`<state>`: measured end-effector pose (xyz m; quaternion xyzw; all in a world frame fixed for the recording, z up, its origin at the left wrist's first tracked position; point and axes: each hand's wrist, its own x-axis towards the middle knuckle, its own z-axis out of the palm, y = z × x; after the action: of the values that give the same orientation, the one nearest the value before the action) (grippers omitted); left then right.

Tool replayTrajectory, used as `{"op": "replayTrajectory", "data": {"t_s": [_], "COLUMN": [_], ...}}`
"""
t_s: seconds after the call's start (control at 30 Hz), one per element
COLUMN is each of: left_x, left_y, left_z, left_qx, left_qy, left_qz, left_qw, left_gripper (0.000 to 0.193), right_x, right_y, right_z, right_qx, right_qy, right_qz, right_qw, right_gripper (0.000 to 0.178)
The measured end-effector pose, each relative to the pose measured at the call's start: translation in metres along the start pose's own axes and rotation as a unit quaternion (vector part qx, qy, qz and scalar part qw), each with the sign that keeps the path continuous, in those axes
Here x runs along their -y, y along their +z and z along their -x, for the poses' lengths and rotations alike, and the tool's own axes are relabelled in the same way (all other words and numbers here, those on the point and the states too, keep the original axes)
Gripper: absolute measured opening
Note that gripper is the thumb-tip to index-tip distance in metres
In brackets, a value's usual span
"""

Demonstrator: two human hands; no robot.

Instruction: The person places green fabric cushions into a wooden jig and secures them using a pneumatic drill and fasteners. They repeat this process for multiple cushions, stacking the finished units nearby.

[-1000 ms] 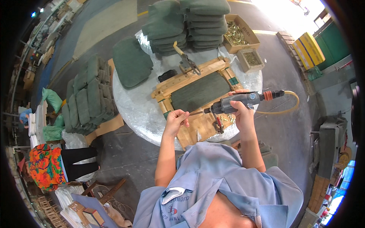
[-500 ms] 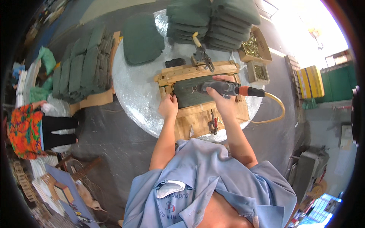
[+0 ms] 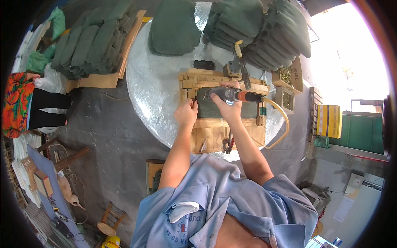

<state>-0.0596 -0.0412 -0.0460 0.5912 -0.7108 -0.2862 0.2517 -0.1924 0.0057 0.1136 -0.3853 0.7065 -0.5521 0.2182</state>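
Clamp [image 3: 237, 67] near drill [image 3: 225, 94] | 2 green stacks [image 3: 236, 20] beyond | hose [image 3: 286, 122], 2 boxes [image 3: 296, 75] right

The right hand [image 3: 228, 108] hides part of the power tool [image 3: 226, 94]; what the left hand [image 3: 186, 111] pinches (if anything) is too small to tell.

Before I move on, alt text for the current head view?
The wearer's right hand holds a power drill over a green pad in a wooden frame, the left hand near the drill's tip. Stacked green pads stand on the round table.
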Motion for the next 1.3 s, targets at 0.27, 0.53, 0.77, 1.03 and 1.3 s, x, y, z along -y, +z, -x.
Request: {"op": "replayTrajectory", "data": {"t_s": [0.27, 0.53, 0.77, 1.03, 1.3], "left_x": [0.003, -0.002, 0.008, 0.005, 0.001], "left_y": [0.003, -0.002, 0.007, 0.012, 0.013], "left_z": [-0.001, 0.003, -0.002, 0.001, 0.006], "left_qx": [0.001, 0.028, 0.009, 0.010, 0.018], "left_qy": [0.010, 0.006, 0.024, 0.015, 0.026], "left_qz": [0.000, -0.030, -0.022, -0.021, -0.047], "left_qw": [1.000, 0.999, 0.999, 1.000, 0.998], "left_gripper": [0.033, 0.035, 0.036, 0.039, 0.044], "right_x": [0.004, -0.007, 0.000, -0.014, -0.082], "right_y": [0.008, 0.018, 0.017, -0.068, -0.232], "right_z": [-0.006, -0.041, -0.033, 0.044, 0.151], "right_qx": [-0.003, 0.043, 0.029, -0.065, -0.428], "right_qy": [-0.025, 0.000, 0.010, 0.021, 0.231], "right_qz": [0.084, 0.106, 0.068, -0.079, -0.457], "right_qw": [0.996, 0.993, 0.997, 0.995, 0.745], "right_gripper": [0.049, 0.046, 0.047, 0.048, 0.048]}}
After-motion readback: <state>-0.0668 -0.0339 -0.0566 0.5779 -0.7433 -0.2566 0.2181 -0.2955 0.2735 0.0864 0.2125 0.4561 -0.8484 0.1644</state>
